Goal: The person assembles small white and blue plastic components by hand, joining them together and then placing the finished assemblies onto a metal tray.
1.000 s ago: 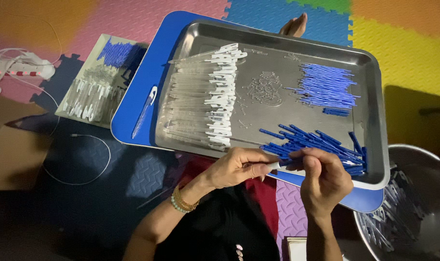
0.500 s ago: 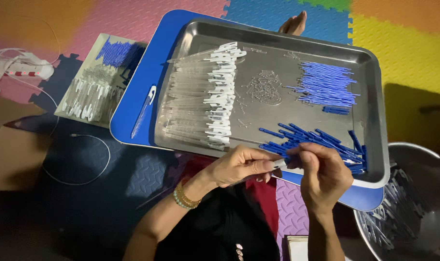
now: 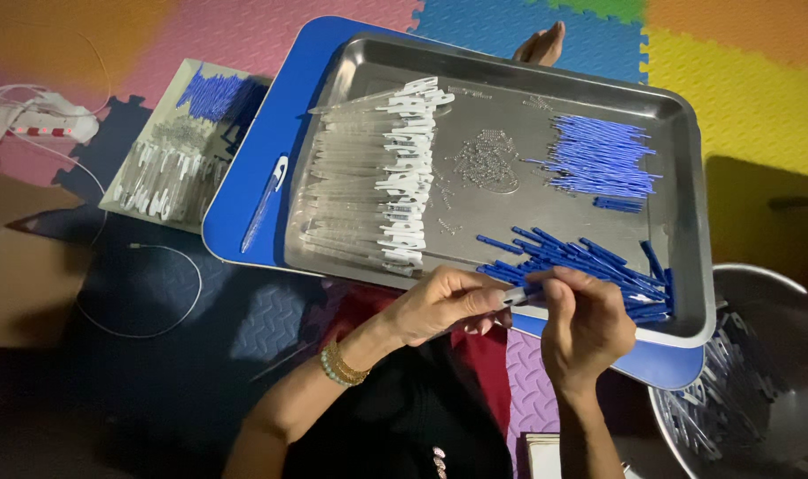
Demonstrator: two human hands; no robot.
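Foam floor mats (image 3: 741, 80) in pink, blue, green, yellow and orange, interlocked, carry the whole layout; no worktop in view.

Change since half a second ago: both hands sit a little closer together at the tray's near edge; the piles in the tray lie as before.

Item 1: left hand (image 3: 447, 303), fingers closed, pinching one end of a thin pen part (image 3: 521, 294). Beaded bracelets (image 3: 342, 365) on the wrist.

Item 2: right hand (image 3: 586, 321), fingers curled, gripping the other end of the same pen part. The part lies level between the two hands, just over the near rim of the tray, touching both.

Item 3: steel tray (image 3: 688, 133), rectangular, resting on a blue board (image 3: 253, 177). Contents:
- clear pen barrels with white clips (image 3: 377, 191), stacked in a row at the left;
- small loose metal bits (image 3: 488, 160), heaped near the centre;
- thin blue refills (image 3: 599, 160), laid side by side at the far right;
- dark blue caps or tubes (image 3: 581, 262), a loose pile at the near right, just beside the hands.

Item 4: one blue pen (image 3: 264, 206), lying on the board beside the tray's left rim.

Item 5: flat box (image 3: 178, 146), left of the board, holding more clear barrels and blue pieces.

Item 6: round metal bowl (image 3: 776, 293), lower right, holding pen-like pieces; their exact kind cannot be told.

Item 7: white cables (image 3: 31, 124), far left on the mats.
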